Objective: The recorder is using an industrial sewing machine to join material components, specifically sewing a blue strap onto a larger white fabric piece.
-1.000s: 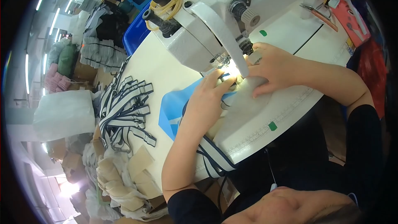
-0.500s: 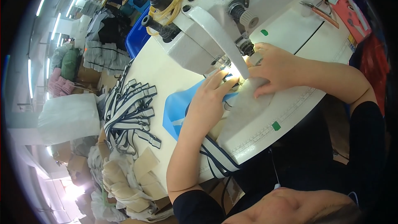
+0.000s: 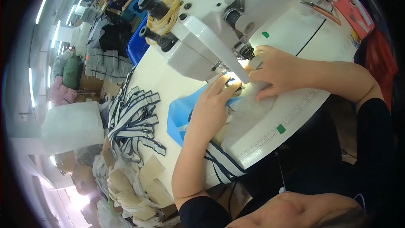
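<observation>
Clearly the cloth piece under the needle of the sewing machine is soft and light, so it will buckle or drift unless kept flat; by my reading it is best held by pressing down on both sides of the needle, close to it, not pinched by an edge. It lies on the machine's bed, just in front of the needle, pale and partly lit by the machine lamp. The left hand rests flat with fingers stretched toward the needle, gripping nothing. The right hand lies spread on the cloth beside the needle, fingers loosely bent. A striped strap hangs off the bed's near edge.
</observation>
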The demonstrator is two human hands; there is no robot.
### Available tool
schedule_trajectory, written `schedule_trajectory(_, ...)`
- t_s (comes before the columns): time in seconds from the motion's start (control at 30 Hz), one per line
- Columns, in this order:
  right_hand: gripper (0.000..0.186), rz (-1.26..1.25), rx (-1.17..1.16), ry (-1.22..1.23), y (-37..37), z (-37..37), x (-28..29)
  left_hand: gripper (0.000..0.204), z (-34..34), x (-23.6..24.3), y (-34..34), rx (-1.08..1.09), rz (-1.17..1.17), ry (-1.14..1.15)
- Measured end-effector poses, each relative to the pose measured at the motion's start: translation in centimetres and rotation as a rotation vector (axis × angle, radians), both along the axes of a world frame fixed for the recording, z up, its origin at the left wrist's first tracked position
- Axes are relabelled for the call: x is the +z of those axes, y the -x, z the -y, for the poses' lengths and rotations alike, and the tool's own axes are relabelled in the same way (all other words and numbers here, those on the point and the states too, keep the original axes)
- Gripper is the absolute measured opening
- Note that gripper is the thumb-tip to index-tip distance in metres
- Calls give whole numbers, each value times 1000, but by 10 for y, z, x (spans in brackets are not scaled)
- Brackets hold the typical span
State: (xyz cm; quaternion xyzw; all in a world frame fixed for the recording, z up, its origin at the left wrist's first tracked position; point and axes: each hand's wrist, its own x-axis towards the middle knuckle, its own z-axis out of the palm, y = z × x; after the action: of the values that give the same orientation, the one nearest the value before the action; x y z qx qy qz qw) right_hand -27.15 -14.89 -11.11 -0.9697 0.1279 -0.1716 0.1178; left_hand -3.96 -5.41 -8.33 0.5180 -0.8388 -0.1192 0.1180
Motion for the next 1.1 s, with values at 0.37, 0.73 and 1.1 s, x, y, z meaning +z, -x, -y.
schedule_trajectory(0.37, 41, -27, -19, -54, 0, 4, 1, 51, 0, 1, 1, 43, 19, -47)
schedule_trajectory(0.73, 38, 71, 123, -76, -1, 2, -6, 40, -3, -8, 8, -5, 42, 182)
schedule_trajectory(1.1, 44, 89, 115, 6, -2, 2, -7, 24, -4, -16, 14, 39, -85, 250)
